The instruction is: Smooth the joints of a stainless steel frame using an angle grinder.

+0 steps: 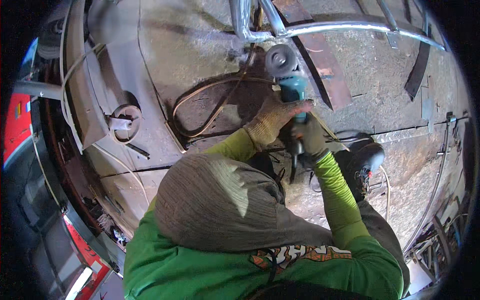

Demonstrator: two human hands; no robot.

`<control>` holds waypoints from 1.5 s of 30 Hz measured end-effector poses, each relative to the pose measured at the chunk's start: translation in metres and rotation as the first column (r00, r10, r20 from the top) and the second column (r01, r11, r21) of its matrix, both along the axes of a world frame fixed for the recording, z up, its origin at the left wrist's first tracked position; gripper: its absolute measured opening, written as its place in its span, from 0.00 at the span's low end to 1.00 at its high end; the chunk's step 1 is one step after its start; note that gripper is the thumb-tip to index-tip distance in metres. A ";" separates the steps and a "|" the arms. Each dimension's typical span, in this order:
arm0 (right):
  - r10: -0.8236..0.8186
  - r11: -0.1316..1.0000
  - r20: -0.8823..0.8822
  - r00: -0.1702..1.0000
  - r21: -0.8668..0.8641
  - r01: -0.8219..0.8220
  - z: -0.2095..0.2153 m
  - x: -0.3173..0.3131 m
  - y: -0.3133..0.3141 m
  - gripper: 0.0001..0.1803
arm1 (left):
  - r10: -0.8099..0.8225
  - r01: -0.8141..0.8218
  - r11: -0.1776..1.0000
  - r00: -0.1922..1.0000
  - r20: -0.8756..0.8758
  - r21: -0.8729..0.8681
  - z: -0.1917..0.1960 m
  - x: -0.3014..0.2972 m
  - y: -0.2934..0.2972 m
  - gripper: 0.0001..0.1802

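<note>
Both my gloved hands grip a teal angle grinder over a concrete floor. My left hand, in a tan knit glove, wraps around the grinder's body from the left. My right hand, in a grey glove, holds its rear end, where the cord leaves. The grinder's round grey head points away from me, close to a bent shiny metal tube frame lying on the floor. My green sleeves and a grey hood fill the lower middle of the view.
A rusty flat bar lies just right of the grinder head, and a dark strip further right. A looped cable lies on the floor to the left. My black shoe stands right of my hands. A grey machine housing runs along the left.
</note>
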State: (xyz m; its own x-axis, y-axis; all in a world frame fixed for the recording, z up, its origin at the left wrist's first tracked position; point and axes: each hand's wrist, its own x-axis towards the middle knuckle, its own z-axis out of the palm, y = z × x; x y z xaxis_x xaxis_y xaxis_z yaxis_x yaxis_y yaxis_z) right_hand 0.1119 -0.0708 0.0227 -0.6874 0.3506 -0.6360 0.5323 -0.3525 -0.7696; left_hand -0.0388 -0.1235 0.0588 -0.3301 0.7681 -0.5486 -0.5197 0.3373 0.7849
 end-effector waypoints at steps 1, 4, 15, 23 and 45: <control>0.001 1.000 -0.005 1.000 -0.003 -0.001 0.012 -0.005 -0.008 0.29 | 0.034 -0.034 0.999 0.999 -0.003 -0.001 -0.004 0.001 -0.003 0.16; -0.101 0.888 -0.349 0.932 0.391 0.243 0.026 -0.004 -0.012 0.34 | -0.036 0.038 0.995 0.999 -0.023 0.089 -0.006 0.002 -0.010 0.17; -0.263 0.942 -0.283 0.923 0.133 0.309 0.000 -0.010 -0.020 0.20 | -0.128 0.130 0.990 0.990 -0.059 0.045 -0.005 -0.006 0.004 0.22; -0.371 0.928 -0.271 0.888 -0.082 0.363 -0.015 -0.036 -0.020 0.15 | -0.100 0.070 0.995 0.831 -0.547 -0.075 -0.008 -0.019 0.008 0.29; -0.128 0.752 -0.202 0.971 0.618 0.228 -0.051 -0.030 -0.002 0.22 | -0.072 0.039 0.997 0.837 -0.543 -0.072 -0.056 -0.014 0.026 0.29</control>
